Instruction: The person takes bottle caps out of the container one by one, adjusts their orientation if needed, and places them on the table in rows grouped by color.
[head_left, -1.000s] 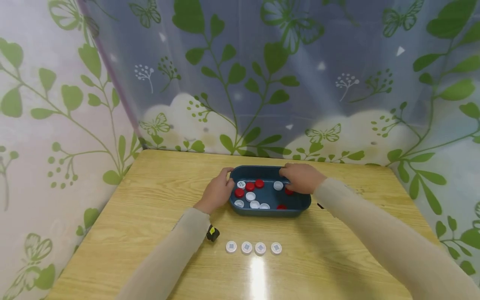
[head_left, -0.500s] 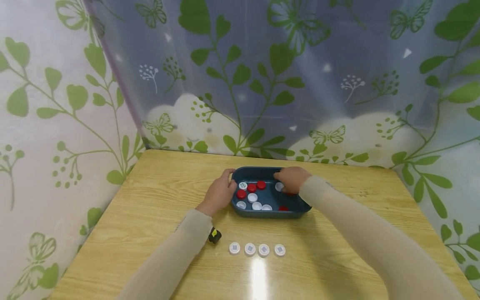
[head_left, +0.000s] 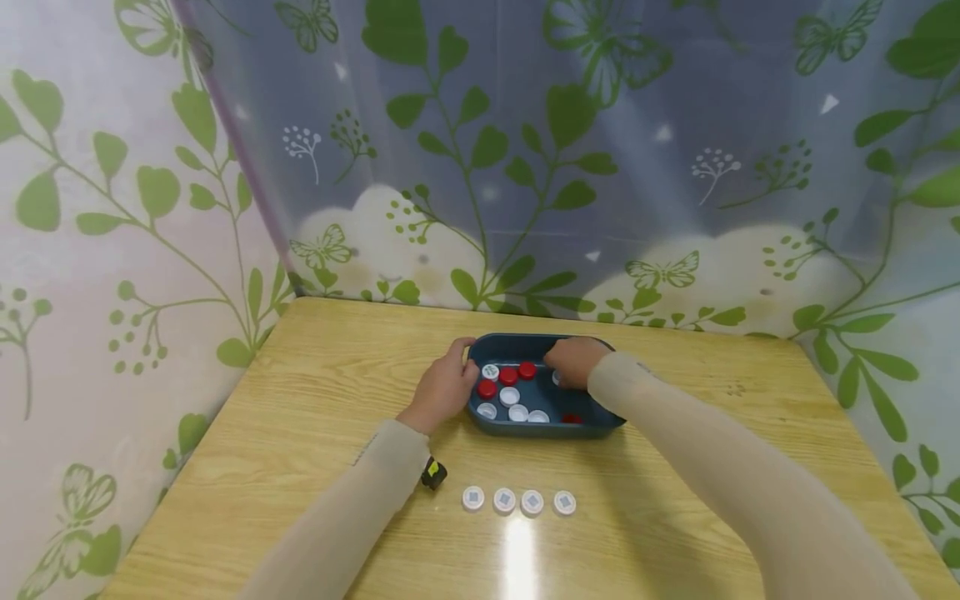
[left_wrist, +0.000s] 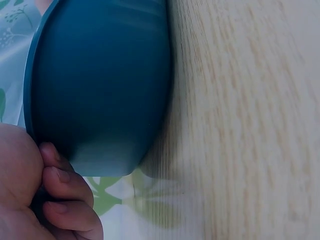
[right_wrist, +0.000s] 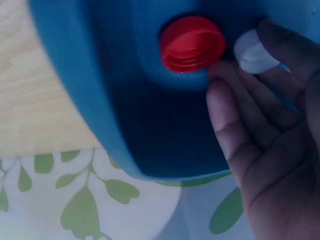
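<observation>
Near the back of the wooden table stands a dark blue oval tray (head_left: 525, 430) holding several red and white bottle caps. My left hand (head_left: 442, 387) grips its left end, the thumb at the rim and the fingers outside; the left wrist view shows curled fingers (left_wrist: 67, 182) beside the wall. Inside the right end is my right hand (head_left: 576, 362). In the right wrist view its thumb and fingers lie on either side of a white bottle cap (right_wrist: 252, 54), pinching it. A red bottle cap (right_wrist: 192, 45) lies hollow side showing, just beside the fingertips.
In front of the tray, several white caps with printed square marks, one of them the leftmost cap (head_left: 473, 499), form a row on the table (head_left: 360, 350). A patterned curtain (head_left: 480, 150) hangs behind. More red caps (head_left: 508, 377) gather in the tray's left half.
My right hand has moved left and down inside the tray, covering most of the white cap there and hiding a red one. The left hand keeps its grip; the view shifts slightly.
</observation>
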